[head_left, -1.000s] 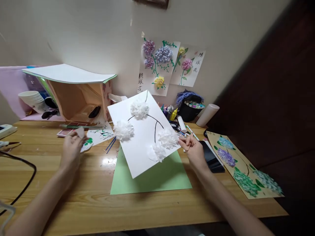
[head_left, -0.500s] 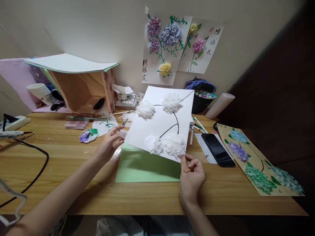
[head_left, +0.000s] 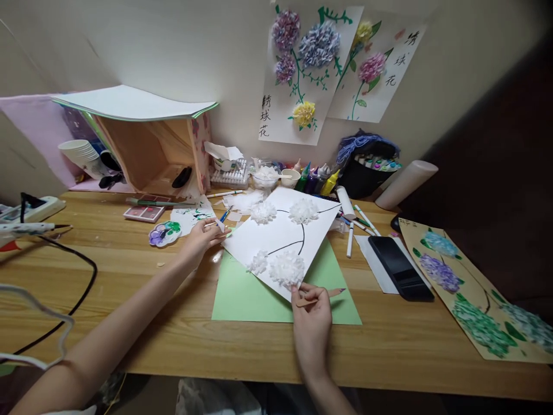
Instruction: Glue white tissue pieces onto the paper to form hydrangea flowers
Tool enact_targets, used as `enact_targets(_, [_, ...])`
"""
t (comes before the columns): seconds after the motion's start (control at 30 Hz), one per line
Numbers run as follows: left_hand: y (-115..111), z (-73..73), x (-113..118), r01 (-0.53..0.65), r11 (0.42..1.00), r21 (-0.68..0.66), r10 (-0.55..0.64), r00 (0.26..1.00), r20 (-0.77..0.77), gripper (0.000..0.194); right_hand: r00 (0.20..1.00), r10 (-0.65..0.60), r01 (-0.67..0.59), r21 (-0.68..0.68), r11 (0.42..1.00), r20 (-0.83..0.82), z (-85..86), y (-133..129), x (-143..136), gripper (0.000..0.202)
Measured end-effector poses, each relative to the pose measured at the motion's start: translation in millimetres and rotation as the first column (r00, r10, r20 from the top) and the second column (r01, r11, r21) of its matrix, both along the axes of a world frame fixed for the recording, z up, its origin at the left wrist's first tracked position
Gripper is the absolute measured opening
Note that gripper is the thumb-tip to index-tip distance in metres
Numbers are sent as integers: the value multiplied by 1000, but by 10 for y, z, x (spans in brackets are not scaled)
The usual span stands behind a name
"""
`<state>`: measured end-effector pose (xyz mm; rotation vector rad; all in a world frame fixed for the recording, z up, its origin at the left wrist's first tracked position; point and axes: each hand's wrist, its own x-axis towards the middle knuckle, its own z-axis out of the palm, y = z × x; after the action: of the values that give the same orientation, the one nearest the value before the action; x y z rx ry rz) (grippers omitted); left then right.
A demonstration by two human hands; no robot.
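A white paper sheet (head_left: 276, 230) bears several white crumpled-paper flowers and thin black stem lines. It is turned at an angle over a green sheet (head_left: 254, 302). My right hand (head_left: 313, 317) pinches its near corner beside the biggest flower (head_left: 286, 268). A brown pencil (head_left: 332, 293) also lies across the fingers of that hand, its dark tip to the right. By the sheet's left corner, my left hand (head_left: 204, 239) is closed on a small white piece of paper (head_left: 220, 224).
Behind are a bowl of white scraps (head_left: 265, 177), paint bottles (head_left: 330, 181) and a black pen holder (head_left: 367, 176). A phone (head_left: 397, 268) and a finished flower picture (head_left: 470, 288) lie right. A paint palette (head_left: 165, 233) and black cable (head_left: 88, 288) are left.
The white sheet has come down towards the green one and turned, its near corner swinging left with my right hand. The pencil now shows more fully. The view has shifted slightly.
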<state>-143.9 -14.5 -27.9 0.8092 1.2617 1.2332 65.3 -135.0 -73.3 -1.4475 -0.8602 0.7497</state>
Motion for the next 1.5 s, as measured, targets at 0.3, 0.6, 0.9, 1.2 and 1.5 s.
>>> enact_targets(0.3, [130,-127,-178,-86,990,115,100,988,-122,37,976,205,-197,-102,975,69,-73,-4,-203,29])
enact_targets(0.6, [-157,-129,-82,196,957,214,-79,886,-457,25,743,452,-458,-117,881,494,266,-133,484,14])
enact_targets(0.9, [-499,89,2,499,866,-26,-304,485,-820,28,513,665,-821,82,566,543,567,710,571,39])
enact_targets(1.2, [-486,-60,20,563,827,7,-204,313,-928,27,267,618,-951,97,295,739,464,968,91,35])
enact_targets(1.5, [-479,-131,28,549,830,95,-10,186,-983,24,55,362,-992,10,125,931,332,977,-156,45])
